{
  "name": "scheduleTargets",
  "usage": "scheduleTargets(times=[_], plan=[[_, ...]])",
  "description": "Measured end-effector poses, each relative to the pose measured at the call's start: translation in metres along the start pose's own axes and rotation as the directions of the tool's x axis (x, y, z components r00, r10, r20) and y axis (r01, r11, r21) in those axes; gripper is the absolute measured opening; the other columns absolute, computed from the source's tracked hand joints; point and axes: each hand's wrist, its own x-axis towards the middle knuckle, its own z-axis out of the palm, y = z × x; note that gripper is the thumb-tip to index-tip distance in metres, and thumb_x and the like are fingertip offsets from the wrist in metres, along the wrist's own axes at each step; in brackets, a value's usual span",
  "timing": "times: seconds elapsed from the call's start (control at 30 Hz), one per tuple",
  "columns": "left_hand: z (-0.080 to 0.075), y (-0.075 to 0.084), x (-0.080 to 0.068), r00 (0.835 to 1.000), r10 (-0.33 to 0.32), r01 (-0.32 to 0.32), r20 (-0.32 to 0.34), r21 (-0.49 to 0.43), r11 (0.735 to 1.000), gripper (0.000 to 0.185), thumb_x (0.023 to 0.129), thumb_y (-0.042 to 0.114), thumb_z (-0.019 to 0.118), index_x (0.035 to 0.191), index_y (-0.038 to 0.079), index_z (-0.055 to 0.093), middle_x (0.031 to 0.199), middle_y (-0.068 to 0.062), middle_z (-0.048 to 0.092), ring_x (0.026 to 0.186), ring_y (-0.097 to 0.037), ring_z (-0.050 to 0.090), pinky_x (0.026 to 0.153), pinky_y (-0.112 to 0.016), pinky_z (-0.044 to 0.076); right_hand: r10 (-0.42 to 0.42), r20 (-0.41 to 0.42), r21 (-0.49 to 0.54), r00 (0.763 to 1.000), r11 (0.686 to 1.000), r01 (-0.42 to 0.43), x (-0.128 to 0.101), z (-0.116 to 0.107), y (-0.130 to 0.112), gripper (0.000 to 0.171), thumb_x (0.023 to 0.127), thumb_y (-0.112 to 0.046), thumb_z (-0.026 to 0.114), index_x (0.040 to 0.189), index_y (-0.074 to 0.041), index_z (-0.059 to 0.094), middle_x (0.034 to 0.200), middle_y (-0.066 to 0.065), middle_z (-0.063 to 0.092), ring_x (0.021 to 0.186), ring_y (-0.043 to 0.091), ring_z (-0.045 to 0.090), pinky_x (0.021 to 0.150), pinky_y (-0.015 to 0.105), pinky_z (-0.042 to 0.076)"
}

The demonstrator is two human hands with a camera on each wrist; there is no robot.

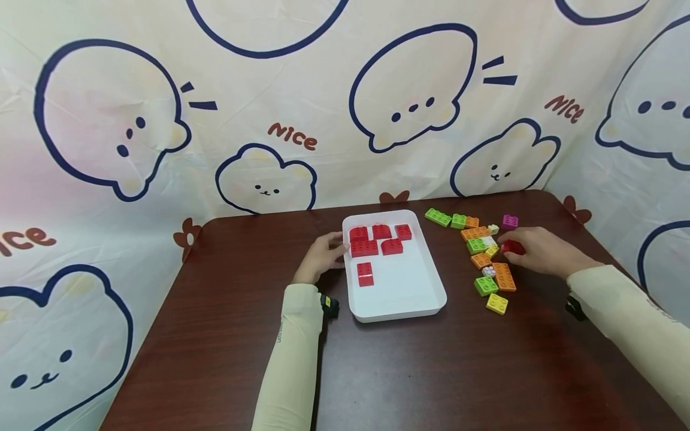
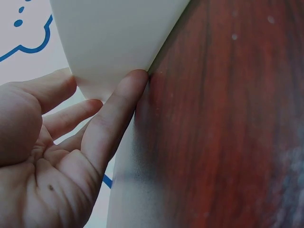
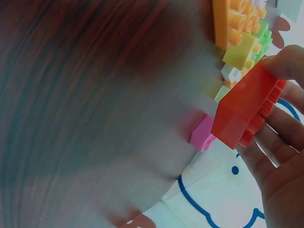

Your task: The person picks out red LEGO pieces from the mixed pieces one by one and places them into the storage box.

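Observation:
A white tray [image 1: 399,293] holding several red toy bricks [image 1: 363,248] lies on the table. My left hand [image 1: 322,257] grips the tray's left side; the left wrist view shows fingertips [image 2: 137,80] on the white wall. To the right, my right hand [image 1: 530,250] pinches a red building brick [image 3: 249,104] between thumb and fingers. The brick is tilted, its studs turned toward the fingers. Just left of that hand lie loose bricks, among them an orange one [image 1: 504,277], a green one [image 1: 486,285] and a yellow one [image 1: 496,303].
A purple brick [image 1: 510,222] lies at the back right, beyond the right hand. More green bricks [image 1: 438,217] lie behind the tray's right side. A printed cloth [image 1: 334,108] hangs along the back of the dark wooden table [image 1: 420,371].

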Motion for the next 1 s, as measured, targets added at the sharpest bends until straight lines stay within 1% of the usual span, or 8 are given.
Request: scheduleTargets(times=[0.23, 0.37, 0.47, 0.67, 0.83, 1.0], plan=[[0.0, -0.001, 0.0, 1.0, -0.005, 0.005, -0.005, 0.013, 1.0, 0.055, 0.102, 0.018, 0.064, 0.152, 0.009, 0.044, 0.137, -0.016, 0.055, 0.113, -0.032, 0.064, 0.087, -0.041, 0.06, -0.041, -0.021, -0.003, 0.999, 0.999, 0.041, 0.001, -0.004, -0.015, 0.043, 0.09, -0.018, 0.077, 0.127, 0.0, 0.066, 0.123, 0.028, 0.065, 0.11, 0.045, 0.062, 0.091, 0.062, 0.053], [0.0, -0.003, 0.0, 1.0, -0.006, 0.006, -0.004, 0.015, 1.0, 0.055, 0.102, 0.018, 0.064, 0.152, 0.01, 0.045, 0.136, -0.015, 0.055, 0.112, -0.032, 0.064, 0.087, -0.041, 0.06, -0.058, -0.024, -0.004, 0.998, 0.998, 0.058, 0.002, -0.006, -0.025, 0.043, 0.09, -0.016, 0.077, 0.128, -0.001, 0.066, 0.119, 0.023, 0.068, 0.103, 0.038, 0.066, 0.088, 0.057, 0.057], [0.0, -0.002, 0.0, 1.0, -0.006, 0.006, -0.002, 0.012, 1.0, 0.055, 0.101, 0.019, 0.065, 0.152, 0.01, 0.045, 0.136, -0.015, 0.056, 0.112, -0.032, 0.064, 0.086, -0.04, 0.06, -0.065, -0.019, -0.012, 0.998, 0.998, 0.065, 0.004, -0.008, -0.033, 0.043, 0.09, -0.016, 0.077, 0.129, -0.001, 0.066, 0.119, 0.022, 0.068, 0.101, 0.036, 0.066, 0.086, 0.055, 0.058], [0.0, -0.002, 0.001, 1.0, -0.003, 0.003, 0.0, 0.013, 1.0, 0.055, 0.102, 0.018, 0.064, 0.152, 0.009, 0.045, 0.136, -0.016, 0.055, 0.113, -0.033, 0.064, 0.087, -0.042, 0.06, -0.079, -0.019, -0.034, 0.997, 0.996, 0.079, 0.008, -0.01, -0.044, 0.044, 0.089, -0.015, 0.078, 0.13, -0.002, 0.066, 0.126, 0.026, 0.064, 0.11, 0.043, 0.063, 0.087, 0.056, 0.058], [0.0, -0.003, 0.001, 1.0, -0.002, 0.002, 0.0, 0.015, 1.0, 0.055, 0.101, 0.018, 0.064, 0.152, 0.01, 0.045, 0.136, -0.016, 0.055, 0.112, -0.032, 0.064, 0.087, -0.041, 0.06, -0.095, -0.026, -0.038, 0.995, 0.995, 0.094, 0.01, -0.011, -0.05, 0.044, 0.09, -0.016, 0.077, 0.13, -0.003, 0.066, 0.126, 0.025, 0.064, 0.109, 0.041, 0.064, 0.087, 0.055, 0.058], [0.001, -0.002, 0.0, 1.0, 0.003, -0.003, -0.002, 0.016, 1.0, 0.055, 0.102, 0.017, 0.064, 0.152, 0.009, 0.045, 0.135, -0.016, 0.056, 0.112, -0.032, 0.064, 0.087, -0.041, 0.06, -0.116, -0.023, -0.041, 0.993, 0.993, 0.115, 0.013, -0.014, -0.057, 0.043, 0.089, -0.016, 0.078, 0.129, -0.004, 0.067, 0.126, 0.023, 0.064, 0.112, 0.042, 0.063, 0.089, 0.056, 0.057]])
